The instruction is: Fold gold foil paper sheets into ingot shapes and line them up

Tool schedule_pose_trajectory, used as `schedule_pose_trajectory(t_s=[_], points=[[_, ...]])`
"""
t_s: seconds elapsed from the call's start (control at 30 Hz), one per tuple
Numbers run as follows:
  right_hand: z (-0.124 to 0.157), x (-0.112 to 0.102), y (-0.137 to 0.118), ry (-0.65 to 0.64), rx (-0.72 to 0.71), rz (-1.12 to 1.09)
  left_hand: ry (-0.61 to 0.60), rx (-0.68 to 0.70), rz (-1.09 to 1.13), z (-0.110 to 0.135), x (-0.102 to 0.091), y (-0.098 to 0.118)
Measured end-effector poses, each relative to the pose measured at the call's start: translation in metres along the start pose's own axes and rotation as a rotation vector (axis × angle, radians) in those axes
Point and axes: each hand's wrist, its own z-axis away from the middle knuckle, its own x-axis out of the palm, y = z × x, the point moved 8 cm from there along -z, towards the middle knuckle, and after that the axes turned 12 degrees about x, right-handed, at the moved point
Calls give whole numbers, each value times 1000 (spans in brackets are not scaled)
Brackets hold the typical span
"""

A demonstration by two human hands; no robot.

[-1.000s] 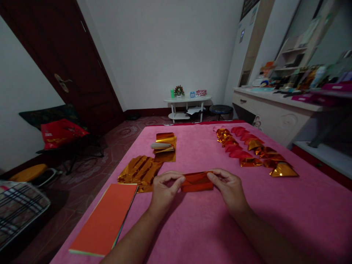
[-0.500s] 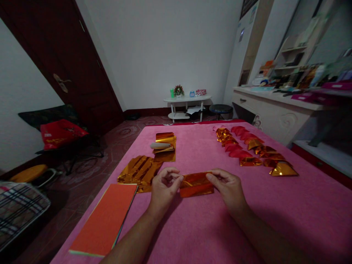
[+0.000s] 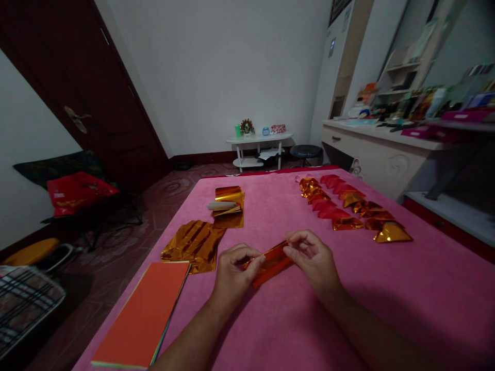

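A folded strip of shiny orange-gold foil paper [image 3: 270, 263] is held just above the pink tabletop [image 3: 294, 324]. My left hand [image 3: 232, 273] pinches its left end. My right hand [image 3: 311, 260] pinches its right end, raised slightly so the strip tilts. A stack of orange paper sheets [image 3: 143, 314] lies to the left of my left forearm. Creased gold foil sheets [image 3: 191, 242] lie just beyond that stack.
A smaller pile of gold foil with a pale stick on top [image 3: 227, 206] lies further back. Rows of folded red and gold pieces [image 3: 348, 208] run along the right. A white side table [image 3: 258, 147], a dark stool [image 3: 305, 152] and a cluttered dresser [image 3: 390, 149] stand beyond.
The foil strip has been folded narrower and tilted, right end up. Both hands have come closer together. The camera has shifted slightly.
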Motion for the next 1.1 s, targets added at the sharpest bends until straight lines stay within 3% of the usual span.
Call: schedule_pose_trajectory(t_s=[0.27, 0.53, 0.67, 0.77, 0.87, 0.97, 1.1], points=[[-2, 1, -3, -50, -50, 24, -13, 21, -11, 1, 2, 1], [-2, 3, 6, -84, 80, 7, -20, -45, 41, 0, 4, -1], [0, 4, -2, -68, 131, -68, -3, -273, 206, 4, 8, -20], [0, 3, -6, -44, 268, -148, -6, -464, 435, 12, 16, -37], [-1, 3, -4, -62, 396, -129, -86, -554, 556, 18, 25, -49], [-6, 0, 5, -81, 410, -10, -152, -543, 367, 21, 22, -60], [-13, -1, 14, -47, 236, 245, -203, -326, -132, 13, 10, -53]])
